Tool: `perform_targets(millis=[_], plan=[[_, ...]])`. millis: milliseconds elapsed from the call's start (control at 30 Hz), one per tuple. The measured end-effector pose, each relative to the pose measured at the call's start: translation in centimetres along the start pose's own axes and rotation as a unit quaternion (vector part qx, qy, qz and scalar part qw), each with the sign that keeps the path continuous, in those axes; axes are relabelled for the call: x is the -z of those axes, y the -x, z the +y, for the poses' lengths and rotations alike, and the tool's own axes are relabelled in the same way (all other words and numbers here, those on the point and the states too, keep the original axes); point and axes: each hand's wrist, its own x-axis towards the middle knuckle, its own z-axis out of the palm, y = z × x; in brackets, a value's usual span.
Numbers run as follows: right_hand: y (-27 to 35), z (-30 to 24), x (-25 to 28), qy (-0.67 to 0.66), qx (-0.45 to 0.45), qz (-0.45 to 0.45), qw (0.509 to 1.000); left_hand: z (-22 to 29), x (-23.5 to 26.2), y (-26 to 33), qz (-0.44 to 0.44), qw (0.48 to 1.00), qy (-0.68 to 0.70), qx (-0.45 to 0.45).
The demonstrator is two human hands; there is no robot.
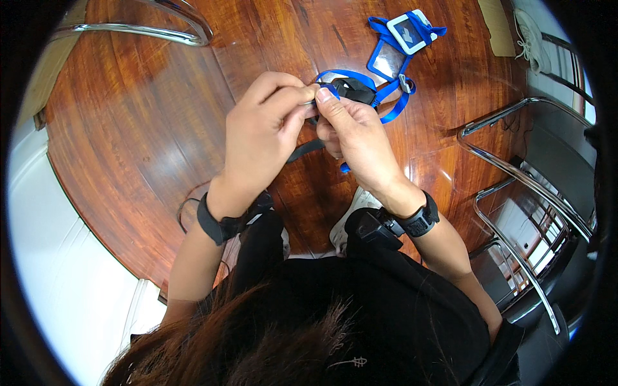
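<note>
My left hand point(264, 125) and my right hand point(357, 135) meet fingertip to fingertip above the wooden floor. Thumb and fingers of the right pinch a blue lanyard strap point(331, 89). The left fingers are also pinched at that spot; their grip hides what lies between them. Just behind the fingertips is a black object point(358, 91), partly covered by the right hand. A black strap point(305, 150) shows below the hands. Blue lanyard ribbon point(394, 113) curves beyond the right hand toward a clear badge holder with a blue edge point(389, 62).
A white-framed badge holder point(409, 33) with blue ribbon lies beyond on the wooden floor point(141, 128). Chrome-legged chairs point(508, 164) stand at the right; another chrome leg point(148, 29) is at the far left. A white shoe point(532, 42) is at the upper right.
</note>
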Motion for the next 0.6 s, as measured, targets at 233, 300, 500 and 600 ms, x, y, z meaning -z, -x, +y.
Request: perform_targets(millis=[233,300,500,600], plan=[[-0.2,-0.2,0.7,0.08,0.017,-0.048,0.995,-1.8,2.2,-0.6,-0.127,0.898,0.322,0.27],[-0.4,-0.2,0.8,0.12,0.012,-0.056,0.991,-2.0,2.3,-0.7,-0.134,0.883,0.352,0.28],[-0.8,0.4,1.3,0.172,0.023,-0.07,0.982,-2.2,2.3,-0.4,-0.194,0.866,0.347,0.303],[-0.7,0.8,1.2,0.176,0.037,-0.052,0.982,-2.3,2.1,-0.3,-0.164,0.899,0.307,0.267]])
